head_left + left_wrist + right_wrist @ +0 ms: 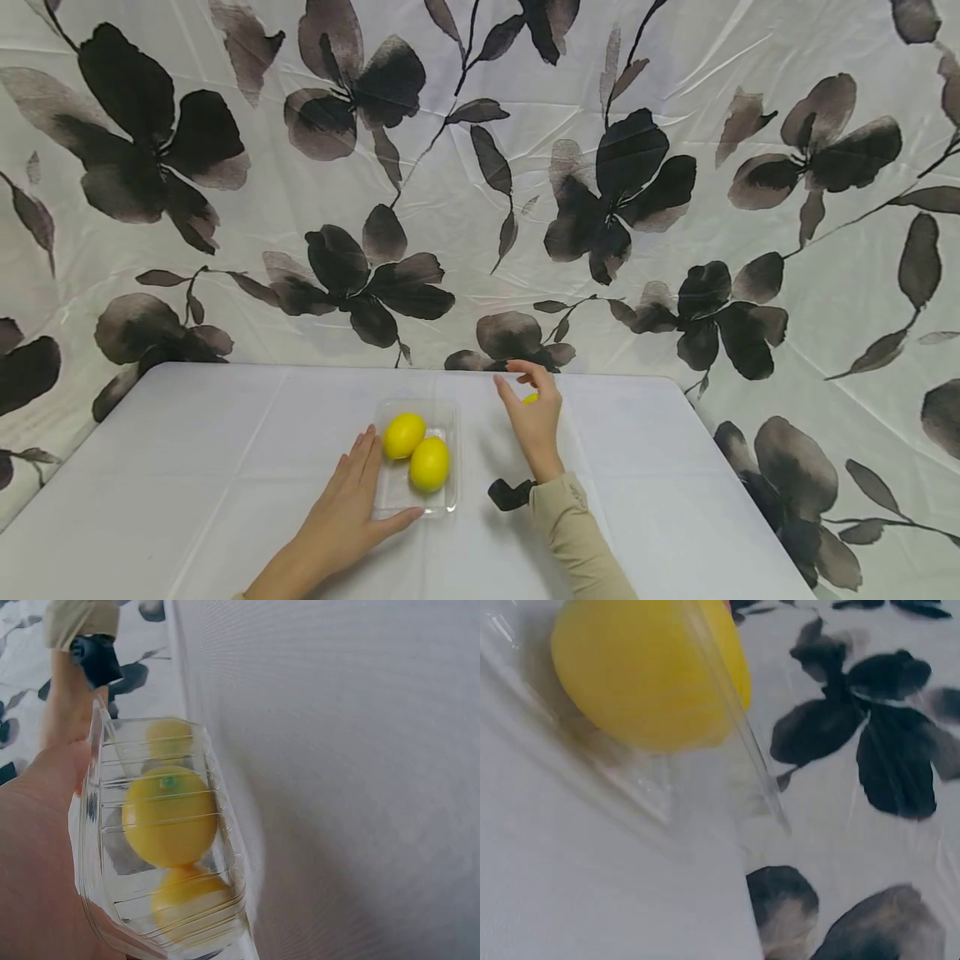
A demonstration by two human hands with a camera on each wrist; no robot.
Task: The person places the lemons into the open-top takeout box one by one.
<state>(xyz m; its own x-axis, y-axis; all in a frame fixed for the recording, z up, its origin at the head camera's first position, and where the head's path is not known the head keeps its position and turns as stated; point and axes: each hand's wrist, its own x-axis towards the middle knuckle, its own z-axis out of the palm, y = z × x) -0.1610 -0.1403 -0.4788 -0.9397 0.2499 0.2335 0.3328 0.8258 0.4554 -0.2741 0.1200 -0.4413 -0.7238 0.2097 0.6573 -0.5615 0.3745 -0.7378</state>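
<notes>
Two yellow lemons (430, 464) lie touching in a clear plastic tray (417, 502) on the white table. Along the tray's left side, my left hand (345, 493) rests with straight fingers, its thumb at the near edge. Through the ribbed wall, the left wrist view shows a lemon (171, 817) with a green spot. To the right of the tray, my right hand (536, 417) is over another lemon (531, 398), thumb and fingers spread apart; the hand hides most of it. The right wrist view has a lemon (649, 675) close up, a clear plastic edge (735, 712) crossing it.
A black wrist-worn device (510, 494) sits at my right wrist, above the table. The white-covered table (225, 442) ends at a floral cloth backdrop (480, 167), which hangs behind its far edge.
</notes>
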